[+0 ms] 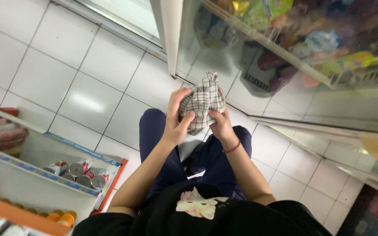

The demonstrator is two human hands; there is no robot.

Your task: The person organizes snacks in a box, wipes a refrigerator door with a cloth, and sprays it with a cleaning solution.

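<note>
Both hands hold a checked cloth (202, 102), white with dark lines, bunched into a loose bundle in front of the body and above the knees. The left hand (178, 118) grips the left side of the bundle; its fingers (181, 98) are curled over the upper edge and the thumb presses into the fabric from below. The right hand (220, 124) supports the lower right side of the bundle; its fingers are closed into the folds, mostly hidden by the cloth. A thin dark red band (232, 147) sits on the right wrist. The person wears dark blue trousers (215, 161) and a black top (241, 218) with a pale printed figure. The cloth hangs over a white tiled floor (88, 87). At the floor's lower left corner stands a low shelf (44, 175) with a blue-edged front rail, carrying several cans (82, 172) lying on their sides; small orange round items (64, 217) lie on the tier below. At the upper right, a glass-fronted cooler door (285, 57) shows coloured packages behind it, blurred.
</note>
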